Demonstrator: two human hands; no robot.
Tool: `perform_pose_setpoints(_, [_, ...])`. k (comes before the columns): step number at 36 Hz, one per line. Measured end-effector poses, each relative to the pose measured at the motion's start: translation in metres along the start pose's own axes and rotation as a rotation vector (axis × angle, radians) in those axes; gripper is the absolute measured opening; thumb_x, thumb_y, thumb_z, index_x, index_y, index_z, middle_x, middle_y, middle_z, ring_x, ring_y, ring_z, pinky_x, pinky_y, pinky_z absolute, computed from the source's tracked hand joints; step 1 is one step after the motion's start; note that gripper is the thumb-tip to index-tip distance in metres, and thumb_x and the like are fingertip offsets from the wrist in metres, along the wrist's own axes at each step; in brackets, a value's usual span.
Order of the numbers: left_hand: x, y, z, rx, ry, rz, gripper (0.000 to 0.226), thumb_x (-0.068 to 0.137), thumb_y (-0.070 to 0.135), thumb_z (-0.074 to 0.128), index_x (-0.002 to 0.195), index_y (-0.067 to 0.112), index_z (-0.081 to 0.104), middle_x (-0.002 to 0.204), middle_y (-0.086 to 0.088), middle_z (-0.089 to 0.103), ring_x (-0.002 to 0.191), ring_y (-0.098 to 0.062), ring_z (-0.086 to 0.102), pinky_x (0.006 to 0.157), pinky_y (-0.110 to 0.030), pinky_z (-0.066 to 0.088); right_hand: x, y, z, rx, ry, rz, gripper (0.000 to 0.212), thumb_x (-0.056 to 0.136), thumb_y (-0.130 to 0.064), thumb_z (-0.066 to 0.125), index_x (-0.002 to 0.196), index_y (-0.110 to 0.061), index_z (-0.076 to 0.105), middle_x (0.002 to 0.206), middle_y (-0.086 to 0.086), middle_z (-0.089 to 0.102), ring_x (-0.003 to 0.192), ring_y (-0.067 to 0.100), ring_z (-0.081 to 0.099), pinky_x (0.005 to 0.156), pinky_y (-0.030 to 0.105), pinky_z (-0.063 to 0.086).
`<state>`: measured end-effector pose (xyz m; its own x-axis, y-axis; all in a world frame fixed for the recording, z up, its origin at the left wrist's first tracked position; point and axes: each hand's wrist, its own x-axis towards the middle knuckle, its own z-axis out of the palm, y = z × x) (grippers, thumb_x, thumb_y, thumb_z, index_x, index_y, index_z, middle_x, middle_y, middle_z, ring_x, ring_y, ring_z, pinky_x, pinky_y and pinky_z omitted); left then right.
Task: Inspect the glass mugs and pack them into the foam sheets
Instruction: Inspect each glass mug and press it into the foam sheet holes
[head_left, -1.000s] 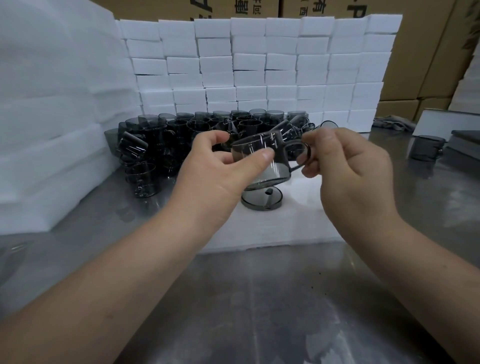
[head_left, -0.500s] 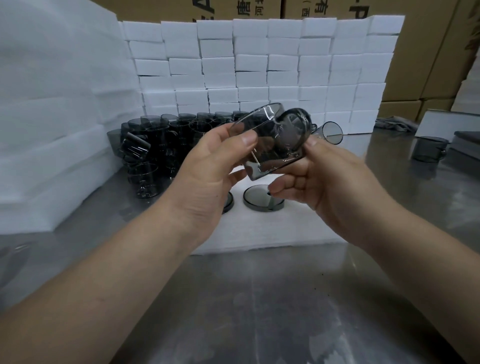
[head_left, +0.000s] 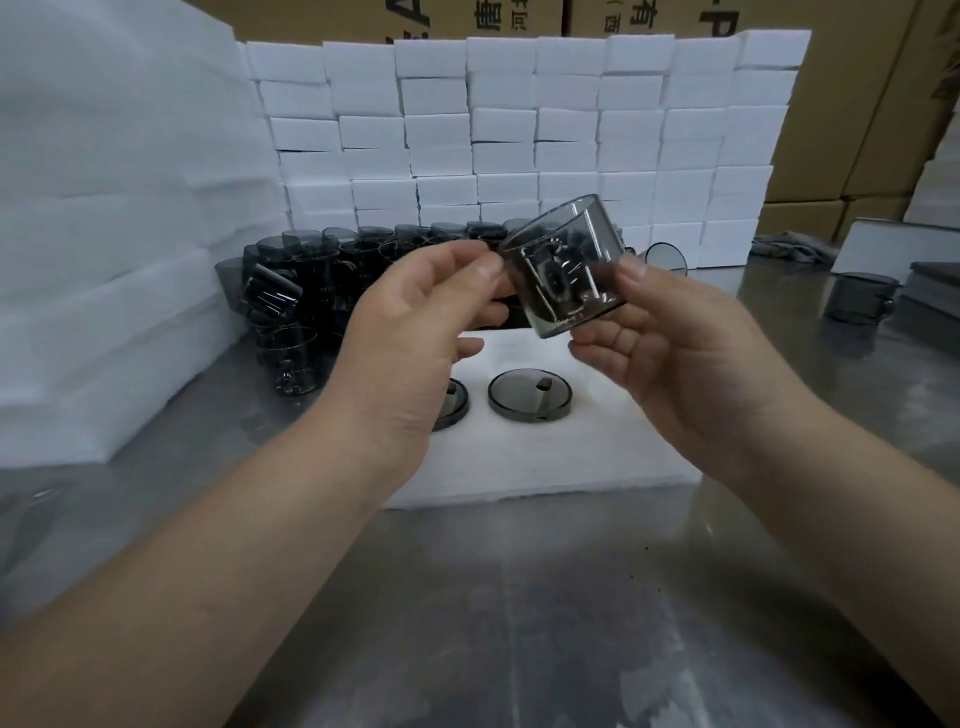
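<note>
A smoky grey glass mug is held tilted in the air between both hands, above the foam. My left hand pinches its left rim with thumb and fingers. My right hand cradles its right side and bottom with curled fingers. Below lies a white foam sheet on the metal table, with one mug sunk in a hole so only its rim shows, and a second sunk mug partly hidden behind my left hand.
A crowd of grey mugs stands behind the foam sheet. White foam blocks are stacked in a wall at the back, more foam sheets at the left. A single mug stands at the right; cardboard boxes behind.
The mug was turned from handle-right to tilted, then rotated further between both hands. My right hand left the handle and moved under the mug's side.
</note>
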<state>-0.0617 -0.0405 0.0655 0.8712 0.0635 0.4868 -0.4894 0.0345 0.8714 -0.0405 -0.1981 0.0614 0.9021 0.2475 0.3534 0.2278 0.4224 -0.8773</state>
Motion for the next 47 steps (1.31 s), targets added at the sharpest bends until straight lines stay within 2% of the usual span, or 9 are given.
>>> perform_pose_setpoints(5, [-0.004,0.002,0.002,-0.005,-0.057,0.018,0.025,0.071,0.04,0.055,0.091,0.028,0.062,0.089,0.006,0.071,0.083,-0.011,0.064,0.07,-0.027,0.045,0.0,0.002,-0.002,-0.192,0.258,-0.18,0.038,0.078,-0.022,0.07,0.109,-0.009,0.053,0.084,0.001,0.061,0.071,0.011,0.06,0.074,0.027,0.05])
perform_pose_setpoints(8, [-0.006,0.001,0.006,0.063,-0.058,0.029,0.033,0.069,0.043,0.06,0.098,0.027,0.06,0.088,0.009,0.071,0.079,-0.005,0.065,0.065,-0.021,0.049,-0.001,0.003,0.0,-0.3,0.294,-0.2,0.049,0.066,-0.03,0.07,0.109,-0.016,0.052,0.089,-0.004,0.062,0.083,0.011,0.063,0.081,0.029,0.052])
perform_pose_setpoints(13, [-0.004,-0.005,0.004,0.148,0.038,0.046,0.0,0.083,0.025,0.066,0.083,0.025,0.066,0.082,0.005,0.072,0.078,-0.012,0.067,0.067,-0.022,0.052,-0.006,0.007,0.006,-0.468,0.23,-0.21,0.053,0.067,-0.029,0.073,0.114,-0.013,0.056,0.1,-0.001,0.066,0.079,0.005,0.062,0.079,0.026,0.053])
perform_pose_setpoints(18, [-0.001,-0.009,0.004,0.153,0.08,0.041,0.006,0.08,0.02,0.068,0.076,0.025,0.067,0.076,0.006,0.071,0.083,-0.02,0.068,0.071,-0.03,0.054,-0.008,0.008,0.006,-0.474,0.196,-0.223,0.033,0.077,-0.019,0.071,0.108,-0.015,0.062,0.092,-0.007,0.068,0.075,0.001,0.062,0.076,0.02,0.053])
perform_pose_setpoints(22, [-0.001,-0.007,0.004,0.105,0.115,0.029,0.009,0.084,0.02,0.064,0.076,0.023,0.066,0.075,0.005,0.072,0.069,-0.011,0.069,0.061,-0.019,0.053,-0.008,0.009,0.006,-0.461,0.17,-0.216,0.039,0.071,-0.023,0.077,0.106,-0.017,0.062,0.088,-0.01,0.069,0.074,0.001,0.063,0.076,0.02,0.053])
perform_pose_setpoints(25, [0.003,-0.005,0.002,0.019,0.154,-0.04,0.015,0.087,0.023,0.061,0.074,0.019,0.065,0.072,0.005,0.072,0.063,-0.013,0.069,0.055,-0.018,0.051,-0.008,0.009,0.007,-0.425,0.148,-0.191,0.033,0.069,-0.033,0.066,0.1,-0.021,0.064,0.08,-0.009,0.068,0.075,0.005,0.063,0.083,0.029,0.054])
perform_pose_setpoints(30, [0.007,-0.005,-0.002,-0.053,0.183,-0.162,0.017,0.088,0.023,0.061,0.074,0.014,0.063,0.06,0.005,0.068,0.052,-0.01,0.065,0.045,-0.016,0.046,-0.007,0.011,0.006,-0.292,0.11,-0.194,0.016,0.086,-0.009,0.057,0.099,-0.016,0.063,0.075,0.0,0.064,0.066,0.006,0.061,0.073,0.022,0.053])
perform_pose_setpoints(39, [0.011,-0.001,-0.005,-0.155,0.204,-0.341,0.019,0.09,0.024,0.058,0.074,0.012,0.057,0.046,0.005,0.06,0.038,-0.003,0.054,0.037,-0.012,0.041,-0.008,0.012,0.007,-0.318,0.097,-0.196,0.032,0.088,0.004,0.049,0.114,-0.012,0.062,0.076,0.003,0.066,0.065,0.007,0.062,0.069,0.019,0.053])
perform_pose_setpoints(47, [0.013,-0.004,-0.008,-0.161,0.203,-0.407,0.021,0.089,0.022,0.058,0.071,0.011,0.056,0.045,0.002,0.061,0.041,-0.005,0.059,0.038,-0.013,0.043,-0.011,0.01,0.01,-0.333,0.067,-0.188,0.033,0.087,0.007,0.049,0.105,-0.018,0.062,0.08,0.008,0.061,0.066,0.006,0.062,0.07,0.018,0.054])
